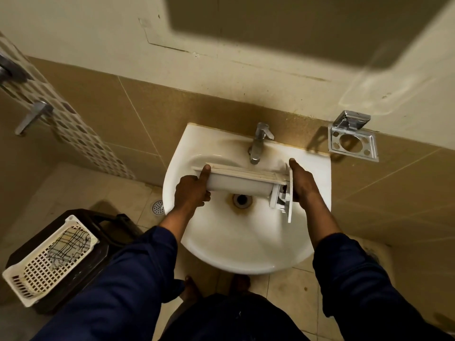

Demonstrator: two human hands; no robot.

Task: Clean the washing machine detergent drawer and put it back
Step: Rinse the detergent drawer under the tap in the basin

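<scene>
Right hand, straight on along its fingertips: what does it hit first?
The right hand points away from the person, right of the faucet. First in line looks like the sink's back ledge, then the tiled wall. Height is unclear: above the rim, it meets the wall first.

drawer (236,184) between my fingers (205,172): white, cream along its top edge. sink (221,242) under them: white, brown rust ring round the drain (240,199). tap (258,141) beyond my fingertips (292,161): silver. sleeves (138,267) behind: navy. basket (41,269) left of my left fingers: white lattice, black-checked cloth (71,244) inside.
</scene>
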